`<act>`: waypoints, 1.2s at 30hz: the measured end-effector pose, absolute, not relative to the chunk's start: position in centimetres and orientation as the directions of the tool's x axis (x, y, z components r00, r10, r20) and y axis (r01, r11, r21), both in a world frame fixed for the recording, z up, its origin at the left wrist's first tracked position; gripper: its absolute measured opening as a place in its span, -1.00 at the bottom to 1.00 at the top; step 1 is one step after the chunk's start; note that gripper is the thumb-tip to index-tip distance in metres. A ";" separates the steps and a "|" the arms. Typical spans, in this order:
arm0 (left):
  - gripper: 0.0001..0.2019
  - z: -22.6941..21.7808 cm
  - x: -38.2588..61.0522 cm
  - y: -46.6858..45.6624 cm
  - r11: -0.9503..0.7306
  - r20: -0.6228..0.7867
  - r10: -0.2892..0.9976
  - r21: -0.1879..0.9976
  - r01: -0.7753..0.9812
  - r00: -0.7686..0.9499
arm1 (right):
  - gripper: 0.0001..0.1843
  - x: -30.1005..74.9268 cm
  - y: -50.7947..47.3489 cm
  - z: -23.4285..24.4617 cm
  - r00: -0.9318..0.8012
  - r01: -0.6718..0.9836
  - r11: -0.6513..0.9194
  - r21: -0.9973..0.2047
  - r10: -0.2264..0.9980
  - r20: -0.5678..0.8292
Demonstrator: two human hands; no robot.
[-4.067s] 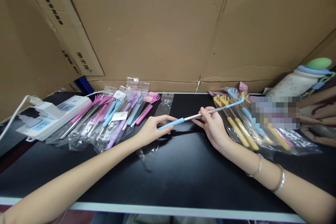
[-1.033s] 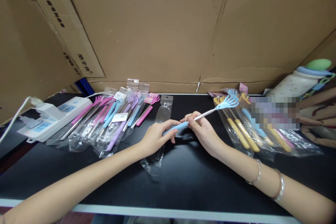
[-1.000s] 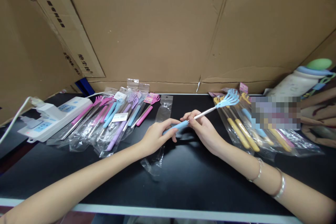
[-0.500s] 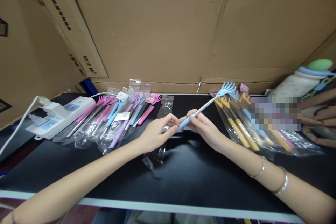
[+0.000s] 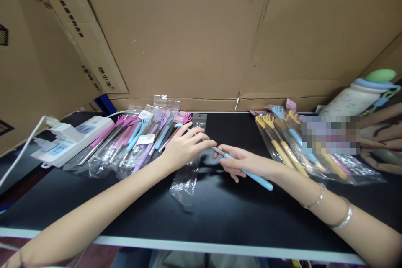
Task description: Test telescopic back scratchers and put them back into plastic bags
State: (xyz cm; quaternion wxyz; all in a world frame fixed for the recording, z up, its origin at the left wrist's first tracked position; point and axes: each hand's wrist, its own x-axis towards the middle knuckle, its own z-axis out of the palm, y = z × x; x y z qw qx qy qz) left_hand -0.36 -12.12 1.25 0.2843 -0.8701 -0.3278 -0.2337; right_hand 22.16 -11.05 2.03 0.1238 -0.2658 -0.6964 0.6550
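Note:
A light-blue back scratcher with a metal shaft is held between both hands above the black table. My right hand is closed round the upper part of its blue handle, whose end points down to the right. My left hand is closed on the shaft toward the claw end; its fingers hide most of that end. Just beyond these fingers a bit of light blue shows. Below and behind my left hand lies a clear plastic sleeve, flat on the table.
Bagged back scratchers in pink, blue and purple lie left, beside a white power strip. More bagged yellow and blue scratchers lie right. A white bottle and another person's hand are at far right. Cardboard walls the back.
The back scratcher has been turned round: its claw end, earlier up to the right, now points left, with the handle at lower right. My left hand has moved from the handle to the shaft.

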 end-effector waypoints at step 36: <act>-0.75 0.7 -0.9 -13.5 -0.553 0.639 0.551 -0.203 0.808 0.537 | -0.70 23.6 -10.6 1.3 -0.687 0.650 0.758 -0.050 0.614 0.388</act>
